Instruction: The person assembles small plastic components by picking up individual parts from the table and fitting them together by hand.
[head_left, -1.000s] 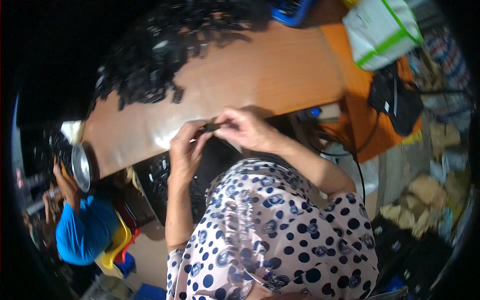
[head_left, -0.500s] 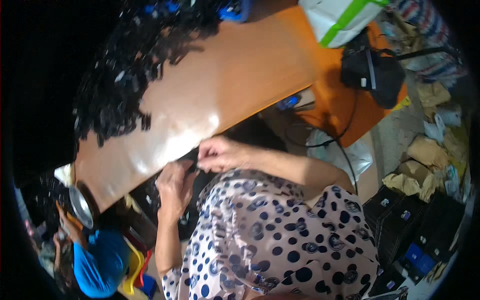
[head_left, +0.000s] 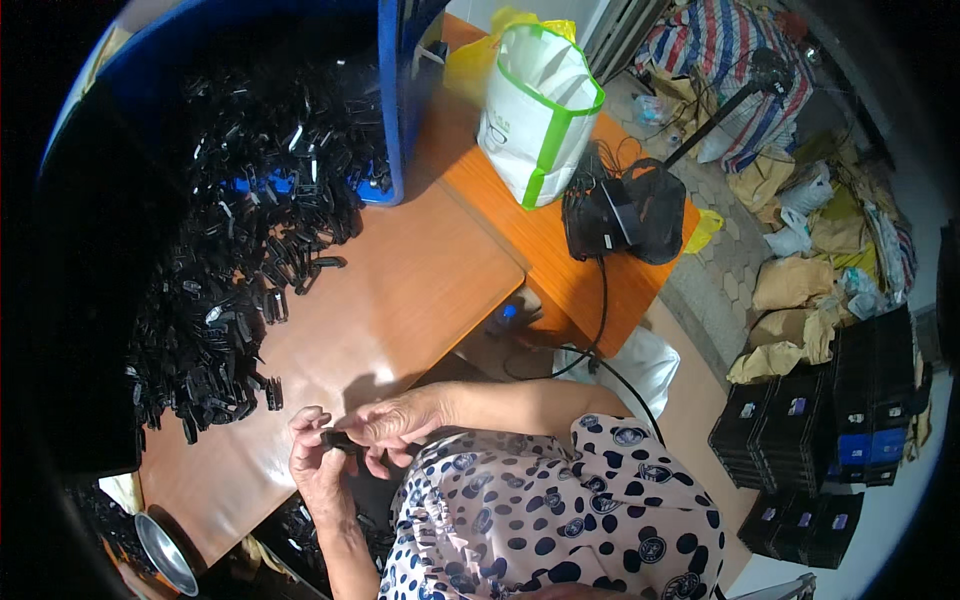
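Observation:
A small black plastic piece point(head_left: 338, 440) is pinched between my two hands, just over the table's near edge. My left hand point(head_left: 316, 458) grips it from the left with curled fingers. From the right, my right hand point(head_left: 392, 422) holds it between thumb and fingers, its lower fingers bent loosely. The piece is partly covered by the fingers, so its exact kind does not show. Beyond the hands, a heap of similar long black plastic parts point(head_left: 215, 340) spreads over the brown table point(head_left: 400, 285).
A blue bin point(head_left: 392, 100) tipped toward the table holds more black parts. A white and green bag point(head_left: 540, 120) and a black device with a cable point(head_left: 610, 215) stand at the far right. Near the left corner is a metal bowl point(head_left: 165, 555). Black crates point(head_left: 770, 430) are stacked right.
The view has shifted, bringing the blue bin and whole bag in. My hands have risen slightly from my lap to the table edge, and the black piece between them now shows.

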